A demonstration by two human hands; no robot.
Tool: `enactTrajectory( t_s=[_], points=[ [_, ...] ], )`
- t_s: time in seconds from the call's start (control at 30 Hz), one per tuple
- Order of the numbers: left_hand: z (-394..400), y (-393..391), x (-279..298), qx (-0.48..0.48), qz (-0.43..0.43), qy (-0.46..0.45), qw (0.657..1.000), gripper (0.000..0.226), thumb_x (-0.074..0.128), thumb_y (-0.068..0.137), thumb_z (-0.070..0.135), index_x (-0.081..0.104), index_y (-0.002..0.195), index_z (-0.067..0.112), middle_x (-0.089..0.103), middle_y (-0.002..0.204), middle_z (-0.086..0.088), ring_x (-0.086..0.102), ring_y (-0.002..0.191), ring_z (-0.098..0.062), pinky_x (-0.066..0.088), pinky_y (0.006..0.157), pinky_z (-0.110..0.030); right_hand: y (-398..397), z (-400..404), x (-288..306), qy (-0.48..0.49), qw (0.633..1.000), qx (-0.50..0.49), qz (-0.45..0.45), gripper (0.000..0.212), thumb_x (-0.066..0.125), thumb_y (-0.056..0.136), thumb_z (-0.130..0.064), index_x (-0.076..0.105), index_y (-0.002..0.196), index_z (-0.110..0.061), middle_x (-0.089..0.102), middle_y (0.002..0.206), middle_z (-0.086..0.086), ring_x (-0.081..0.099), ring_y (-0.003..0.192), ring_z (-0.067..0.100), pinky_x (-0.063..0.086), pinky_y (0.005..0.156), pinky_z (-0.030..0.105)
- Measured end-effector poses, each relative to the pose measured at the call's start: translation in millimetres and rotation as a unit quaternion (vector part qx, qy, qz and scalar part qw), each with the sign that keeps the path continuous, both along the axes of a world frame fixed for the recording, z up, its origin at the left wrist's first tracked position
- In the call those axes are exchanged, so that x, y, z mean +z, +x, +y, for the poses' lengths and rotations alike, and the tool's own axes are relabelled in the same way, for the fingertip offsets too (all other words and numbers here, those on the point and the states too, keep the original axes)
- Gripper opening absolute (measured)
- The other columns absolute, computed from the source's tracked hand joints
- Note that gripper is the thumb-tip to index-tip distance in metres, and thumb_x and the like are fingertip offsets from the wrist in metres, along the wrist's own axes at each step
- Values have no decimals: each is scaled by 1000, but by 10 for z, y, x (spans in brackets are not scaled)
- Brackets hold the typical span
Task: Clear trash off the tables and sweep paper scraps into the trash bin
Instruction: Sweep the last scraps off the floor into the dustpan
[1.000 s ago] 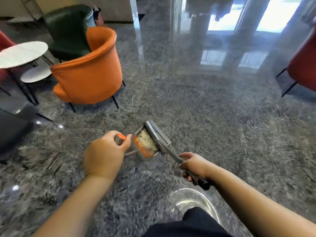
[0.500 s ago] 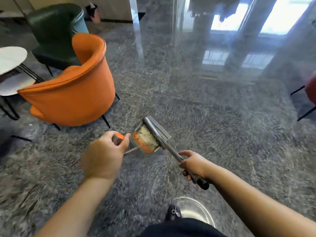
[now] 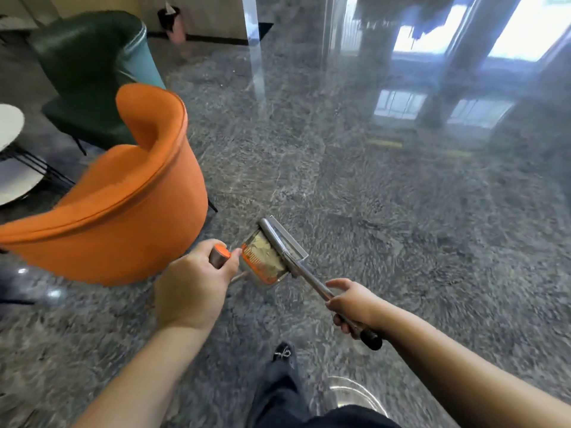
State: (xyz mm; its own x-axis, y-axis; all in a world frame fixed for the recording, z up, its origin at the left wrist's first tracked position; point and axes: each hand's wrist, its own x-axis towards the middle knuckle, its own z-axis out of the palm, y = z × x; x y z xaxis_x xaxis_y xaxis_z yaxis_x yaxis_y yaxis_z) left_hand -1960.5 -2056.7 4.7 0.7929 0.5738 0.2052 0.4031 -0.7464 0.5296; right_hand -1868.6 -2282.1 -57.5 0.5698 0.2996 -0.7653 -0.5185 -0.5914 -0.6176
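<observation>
My left hand grips the orange-tipped grey handle of a dustpan held above the floor; its grey pan with an orange comb edge holds crumpled paper scraps. My right hand grips the metal broom handle near its black end, index finger partly lifted. The grey broom head lies across the dustpan's far side. A dark trash bin with paper sticking out stands far off by the back wall.
An orange armchair stands close on the left, a dark green armchair behind it, and white round tables at the left edge. Glossy grey stone floor spreads ahead and right. My dark trouser leg and shoe show below.
I have walked forward: the orange chair has come nearer and lower left, and the bin by the wall has come into view. A foot has stepped out. Both grips are unchanged.
</observation>
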Motion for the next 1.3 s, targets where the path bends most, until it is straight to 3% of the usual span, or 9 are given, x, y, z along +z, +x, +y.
enactTrajectory(
  t_s=[0.13, 0.33, 0.47, 0.6, 0.83, 1.13, 1.3],
  points=[
    [429, 937, -35, -30, -21, -11, 999, 26, 69, 82, 53, 62, 97, 33, 67, 66, -3, 63, 64, -34, 54, 57, -41, 880, 376, 105, 5, 1000, -18, 7, 51, 41, 93, 4, 35, 141, -13, 49, 70, 13, 44, 26, 9, 31, 30, 13],
    [848, 2301, 50, -50, 4, 0, 999, 27, 61, 82, 57, 60, 93, 32, 68, 67, -2, 63, 64, -34, 53, 57, -41, 2112, 777, 173, -4, 1000, -30, -7, 52, 40, 92, 5, 37, 140, -14, 50, 70, 12, 43, 25, 7, 30, 29, 14],
    [1049, 3265, 38, -37, 47, -4, 998, 22, 66, 85, 48, 61, 90, 26, 70, 73, -4, 65, 72, -35, 50, 60, -38, 3087, 1039, 77, -13, 1000, -12, -21, 52, 41, 90, 6, 38, 139, -12, 51, 65, 12, 43, 25, 9, 30, 28, 14],
    [1296, 4333, 15, -41, 76, -4, 996, 20, 67, 86, 39, 54, 85, 25, 69, 77, -6, 64, 76, -36, 38, 58, -33, 4143, 1320, 12, -9, 1000, 4, -14, 51, 40, 91, 5, 38, 139, -13, 49, 67, 11, 43, 25, 7, 31, 29, 13],
    [1854, 5929, 171, -34, 119, -49, 991, 17, 63, 88, 33, 52, 87, 21, 67, 77, -3, 62, 79, -33, 47, 66, -37, 5781, 1902, 104, -11, 999, 38, -14, 52, 40, 90, 5, 38, 139, -15, 49, 70, 11, 42, 25, 7, 31, 30, 13],
    [2955, 7310, 85, 50, 66, -46, 996, 9, 67, 84, 35, 64, 77, 31, 56, 64, 8, 59, 71, -28, 43, 61, -30, 7381, 3042, 41, -24, 996, 87, -16, 50, 42, 90, 4, 41, 136, -17, 49, 70, 10, 43, 25, 7, 31, 29, 14],
    [3757, 8178, 42, 71, 54, -61, 994, 21, 67, 83, 45, 61, 72, 28, 66, 67, 1, 61, 72, -31, 51, 64, -35, 8315, 3908, 7, -22, 996, 85, -13, 52, 42, 90, 4, 40, 138, -17, 48, 70, 11, 42, 25, 6, 30, 30, 13]
  ],
)
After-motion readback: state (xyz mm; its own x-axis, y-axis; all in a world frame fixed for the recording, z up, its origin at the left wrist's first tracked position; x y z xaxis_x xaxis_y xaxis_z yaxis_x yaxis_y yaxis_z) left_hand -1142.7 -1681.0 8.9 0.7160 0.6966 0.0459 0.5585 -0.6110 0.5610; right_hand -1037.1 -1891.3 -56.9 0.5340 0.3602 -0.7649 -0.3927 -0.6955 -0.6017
